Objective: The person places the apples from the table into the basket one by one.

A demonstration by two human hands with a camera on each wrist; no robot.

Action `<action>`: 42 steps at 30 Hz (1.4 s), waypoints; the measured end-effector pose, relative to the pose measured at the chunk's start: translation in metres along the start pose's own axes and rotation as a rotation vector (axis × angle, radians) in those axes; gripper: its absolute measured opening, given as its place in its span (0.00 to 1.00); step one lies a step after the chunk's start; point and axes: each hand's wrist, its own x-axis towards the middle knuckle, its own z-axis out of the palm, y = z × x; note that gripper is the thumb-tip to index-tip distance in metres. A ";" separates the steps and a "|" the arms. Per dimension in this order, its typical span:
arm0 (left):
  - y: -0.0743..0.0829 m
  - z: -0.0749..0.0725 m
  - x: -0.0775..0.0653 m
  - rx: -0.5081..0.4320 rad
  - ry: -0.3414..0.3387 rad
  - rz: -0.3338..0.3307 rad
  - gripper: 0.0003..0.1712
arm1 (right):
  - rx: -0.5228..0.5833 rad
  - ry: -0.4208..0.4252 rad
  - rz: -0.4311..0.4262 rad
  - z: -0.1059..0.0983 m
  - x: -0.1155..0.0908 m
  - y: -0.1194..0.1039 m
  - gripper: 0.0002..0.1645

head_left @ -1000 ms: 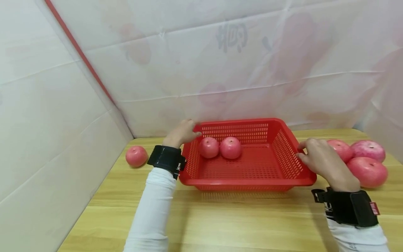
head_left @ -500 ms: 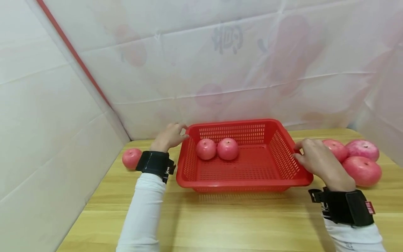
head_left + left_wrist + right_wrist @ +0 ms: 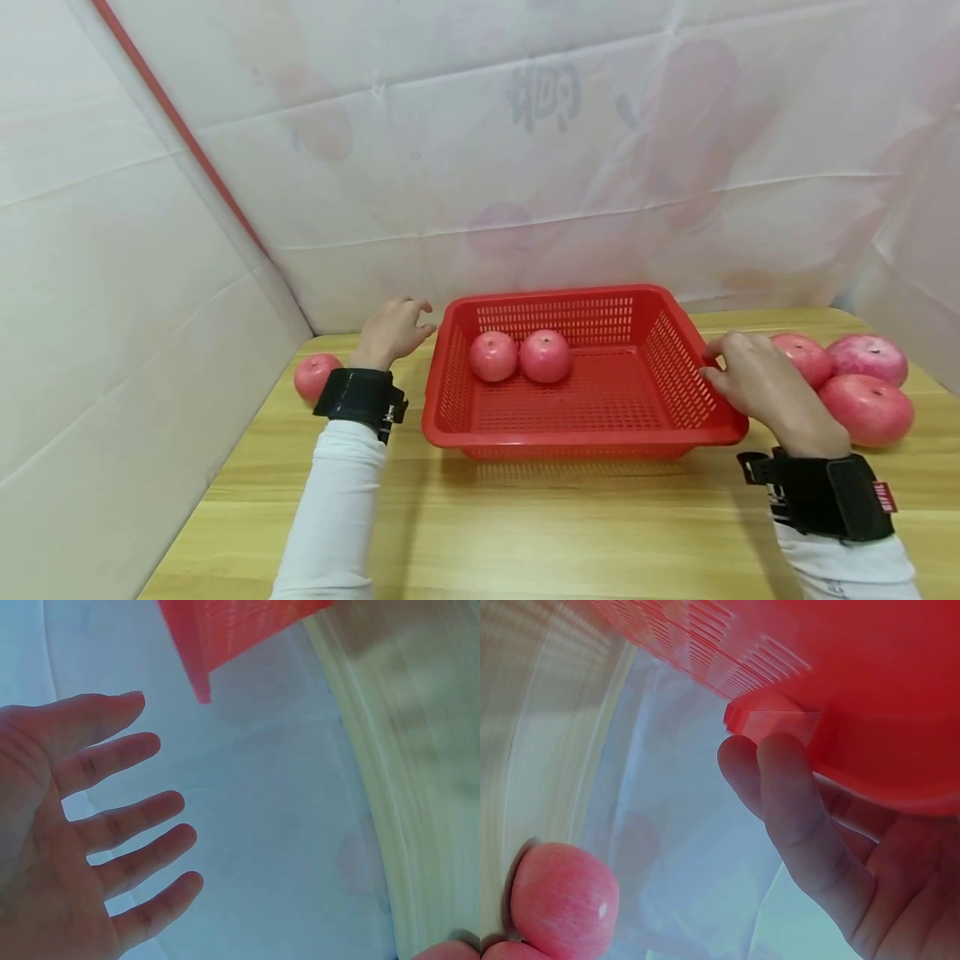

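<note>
A red plastic basket [image 3: 585, 437] with slotted walls stands on the wooden table, and two pink apples [image 3: 546, 356] sit side by side in its left half. My right hand [image 3: 765, 383] grips the basket's right rim, thumb on the inner side and fingers beneath the edge in the right wrist view. To the left of the basket, my left hand [image 3: 393, 332] is apart from the rim. Its fingers [image 3: 142, 847] are spread and slightly bent, with nothing held. Another apple [image 3: 315, 377] lies by the left wrist, partly hidden by the black wrist strap.
Three more apples [image 3: 868, 408] are grouped on the table [image 3: 570, 533] right of the basket, close behind the right hand. A pale printed cloth wall [image 3: 450, 167] rises behind the table, with further cloth at both sides.
My left hand has come off the basket's left rim and moved left, near the single apple. My right hand has stayed at the right rim, and the basket looks still.
</note>
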 end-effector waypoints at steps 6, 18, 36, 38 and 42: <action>-0.010 0.001 -0.004 0.018 0.036 -0.016 0.20 | -0.011 0.021 -0.012 0.000 0.001 0.000 0.06; -0.032 0.002 -0.010 0.040 0.066 -0.043 0.20 | -0.006 0.000 -0.001 -0.001 0.001 0.001 0.09; -0.056 0.007 -0.024 0.061 0.086 -0.116 0.22 | 0.003 0.004 -0.014 0.000 0.000 0.002 0.08; -0.059 0.008 -0.026 0.057 0.085 -0.121 0.22 | 0.007 0.001 -0.012 0.001 0.000 0.002 0.08; -0.064 0.011 -0.029 0.066 0.076 -0.134 0.22 | 0.008 -0.002 -0.011 0.001 0.000 0.002 0.07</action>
